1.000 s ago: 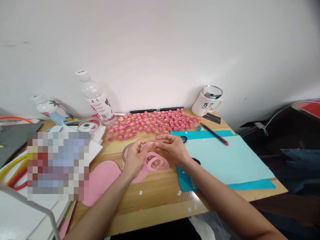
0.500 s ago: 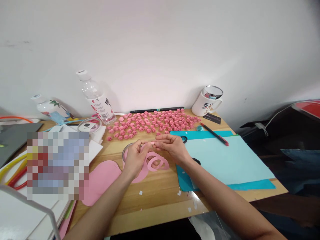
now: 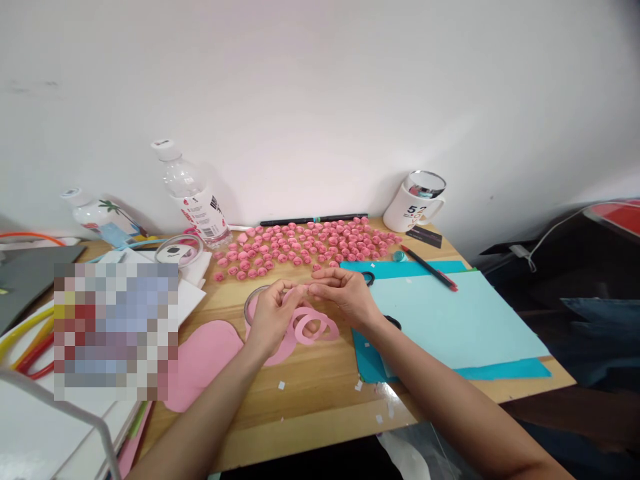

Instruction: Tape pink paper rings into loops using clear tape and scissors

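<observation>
Head view: at the centre of the frame, the left hand (image 3: 270, 313) and right hand (image 3: 350, 293) meet fingertip to fingertip above the desk (image 3: 320, 400), the left grip pinching a pink paper strip (image 3: 299, 328) between thumb and forefinger, the right grip pinching at what appears to be the strip's end, though the contact itself is largely hidden by the fingers; the governing relation is between this shared pinch and the strip's free length, which hangs just below it in overlapping loops, spread roughly left to right, toward the lower centre of the frame, with the left hand judged the nearer because the strip passes beneath its fingers; a pink paper piece (image 3: 205, 367) lies apart at lower left, pink rosettes (image 3: 340, 258) are spread above the hands toward the wall (image 3: 300, 120), and a pale blue sheet (image 3: 460, 327) occupies the right of the desk; compared with the frame half a second earlier, the loops sit very slightly farther right and less pink shows between the fingertips, while the hands and the surrounding things hold nearly the same places
</observation>
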Motion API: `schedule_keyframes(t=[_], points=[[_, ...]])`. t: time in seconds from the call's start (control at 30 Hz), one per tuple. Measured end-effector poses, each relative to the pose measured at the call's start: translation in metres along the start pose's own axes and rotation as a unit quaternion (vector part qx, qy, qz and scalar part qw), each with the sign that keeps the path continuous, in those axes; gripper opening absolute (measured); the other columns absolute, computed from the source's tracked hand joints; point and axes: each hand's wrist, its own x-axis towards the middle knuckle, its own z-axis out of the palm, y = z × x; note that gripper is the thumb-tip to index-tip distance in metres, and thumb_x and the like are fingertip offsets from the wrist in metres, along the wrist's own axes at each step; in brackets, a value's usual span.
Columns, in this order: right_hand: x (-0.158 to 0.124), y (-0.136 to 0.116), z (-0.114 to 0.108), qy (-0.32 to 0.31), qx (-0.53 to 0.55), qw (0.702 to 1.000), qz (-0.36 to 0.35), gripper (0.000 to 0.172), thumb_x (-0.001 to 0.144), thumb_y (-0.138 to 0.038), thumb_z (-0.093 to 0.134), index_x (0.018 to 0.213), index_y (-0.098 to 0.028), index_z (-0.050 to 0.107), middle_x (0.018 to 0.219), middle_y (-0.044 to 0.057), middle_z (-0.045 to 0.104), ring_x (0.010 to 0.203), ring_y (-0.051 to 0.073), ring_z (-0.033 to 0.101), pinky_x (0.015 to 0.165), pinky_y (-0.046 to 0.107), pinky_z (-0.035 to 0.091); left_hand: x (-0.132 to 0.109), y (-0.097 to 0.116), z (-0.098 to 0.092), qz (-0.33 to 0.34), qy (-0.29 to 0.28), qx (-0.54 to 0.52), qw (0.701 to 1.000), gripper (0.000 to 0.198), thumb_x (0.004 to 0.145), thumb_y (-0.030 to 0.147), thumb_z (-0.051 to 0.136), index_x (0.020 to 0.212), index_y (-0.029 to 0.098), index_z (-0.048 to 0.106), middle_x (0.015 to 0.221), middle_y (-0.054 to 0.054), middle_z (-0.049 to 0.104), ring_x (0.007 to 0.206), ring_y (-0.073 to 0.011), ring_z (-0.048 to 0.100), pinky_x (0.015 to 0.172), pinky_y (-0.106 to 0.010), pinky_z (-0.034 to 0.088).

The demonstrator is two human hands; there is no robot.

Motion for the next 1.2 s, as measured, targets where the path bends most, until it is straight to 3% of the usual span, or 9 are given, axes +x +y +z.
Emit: schedule_keyframes(t=[0.4, 0.77, 1.03, 1.2], points=[[-0.0013, 0.0003, 0.001, 0.007, -0.001, 1.0, -0.009, 0.034, 0.046, -0.023, 0.083, 0.074, -0.016, 0.066, 0.064, -0.001, 0.067, 0.055, 0.012, 0.061, 0.056, 0.025, 0.049, -0.0026, 0.0051, 0.0018, -0.001, -0.024, 0.005, 1.0, 0.02, 0.072, 0.036, 0.062, 0.076, 0.017, 0.056, 0.055, 0.0, 0.066, 0.039, -0.0132, 0.058, 0.038, -0.021, 0.044], [0.0019, 0.0053, -0.004, -0.034, -0.02, 0.998, -0.048, 0.034, 0.048, -0.018, 0.083, 0.077, -0.017, 0.066, 0.062, -0.005, 0.06, 0.055, 0.007, 0.055, 0.055, 0.019, 0.044, -0.0019, 0.0029, -0.0013, 0.005, -0.053, 0.003, 0.999, 0.02, 0.072, 0.033, 0.064, 0.076, 0.014, 0.06, 0.058, 0.0, 0.064, 0.043, -0.0093, 0.057, 0.042, -0.018, 0.045], [0.0012, 0.0002, -0.0042, -0.064, -0.005, 0.997, -0.037, 0.038, 0.051, -0.02, 0.082, 0.085, -0.018, 0.066, 0.081, 0.002, 0.071, 0.076, 0.014, 0.066, 0.073, 0.027, 0.052, 0.0, 0.0054, -0.003, -0.003, -0.027, -0.027, 0.999, 0.024, 0.07, 0.035, 0.066, 0.079, 0.014, 0.06, 0.058, 0.001, 0.064, 0.041, -0.0092, 0.057, 0.038, -0.018, 0.043], [0.0024, -0.0001, -0.0048, -0.06, -0.008, 0.998, -0.026, 0.036, 0.053, -0.023, 0.081, 0.085, -0.018, 0.066, 0.087, 0.006, 0.073, 0.079, 0.018, 0.068, 0.074, 0.031, 0.053, 0.0003, 0.008, -0.002, 0.003, -0.002, -0.04, 0.999, 0.022, 0.068, 0.033, 0.067, 0.076, 0.014, 0.061, 0.055, 0.002, 0.063, 0.038, -0.0081, 0.055, 0.036, -0.016, 0.041]])
